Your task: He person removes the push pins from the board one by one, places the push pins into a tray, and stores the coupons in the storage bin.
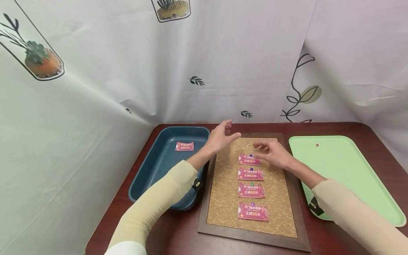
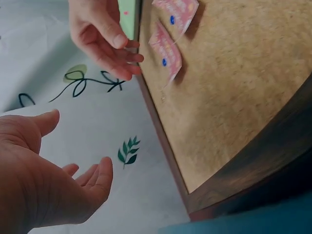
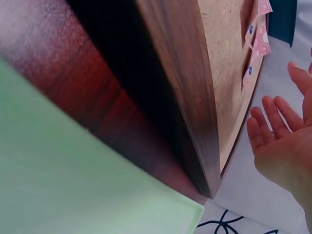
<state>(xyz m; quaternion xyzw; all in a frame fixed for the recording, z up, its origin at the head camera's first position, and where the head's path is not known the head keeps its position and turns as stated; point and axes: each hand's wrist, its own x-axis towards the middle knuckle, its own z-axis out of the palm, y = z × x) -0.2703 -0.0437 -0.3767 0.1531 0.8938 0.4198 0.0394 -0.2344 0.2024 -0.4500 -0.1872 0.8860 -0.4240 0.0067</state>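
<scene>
My left hand [image 1: 221, 136] hovers over the upper left edge of a framed cork board [image 1: 223, 198], thumb and fingers apart and holding nothing. Opposite it, my right hand [image 1: 272, 153] is above the board's upper right, beside the top pink coupon [image 1: 245, 161]; its fingers are loosely bent and the right wrist view shows it empty. Several pink coupons run down the board in a column, each with a pushpin at its top edge: a blue pin [image 1: 251, 169], a green pin [image 1: 252, 184] and a purple pin [image 1: 253, 204] show, plus another blue one partly near the right fingers.
Left of the board stands a deep blue tray [image 1: 149, 170] with one loose pink coupon [image 1: 184, 146] inside. A light green tray [image 1: 347, 166] lies to the right, with a small red pin [image 1: 317, 145] near its far end. Behind the dark red table [image 1: 178, 233] hangs a printed curtain [image 1: 220, 95].
</scene>
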